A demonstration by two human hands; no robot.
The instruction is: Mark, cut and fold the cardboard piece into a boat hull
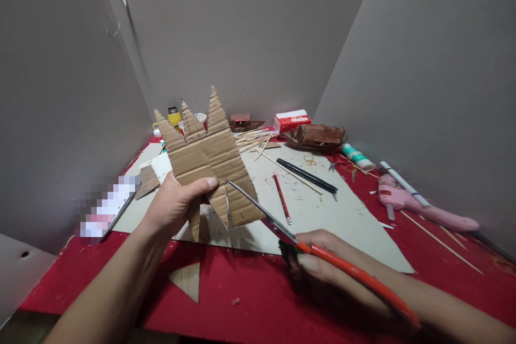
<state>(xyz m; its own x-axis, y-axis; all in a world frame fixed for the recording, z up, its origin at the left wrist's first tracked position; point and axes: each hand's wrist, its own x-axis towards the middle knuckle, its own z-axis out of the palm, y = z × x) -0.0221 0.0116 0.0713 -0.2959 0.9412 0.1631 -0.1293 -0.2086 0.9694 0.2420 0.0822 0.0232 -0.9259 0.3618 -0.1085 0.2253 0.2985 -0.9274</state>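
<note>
A brown corrugated cardboard piece (pixel 201 158) with pointed spikes along its top and bottom is held up above the table. My left hand (pixel 183 196) grips its lower part, thumb flat across the near face. In my right hand (pixel 318 258) is a pair of scissors (pixel 350 271) with orange handles. Their blades reach up and left to the cardboard's lower edge, beside a narrow slit between two points. A cut-off cardboard triangle (pixel 189 281) lies on the red cloth below. Parts of my right fingers are hidden behind the scissors.
A white board (pixel 355 215) covers the red cloth, bearing a black pen (pixel 306 174), a red pencil (pixel 281 199) and thin sticks. A pink glue gun (pixel 423 207) lies right, a phone (pixel 108 207) left. Wooden boat models (pixel 316 137) stand behind. Grey walls enclose the table.
</note>
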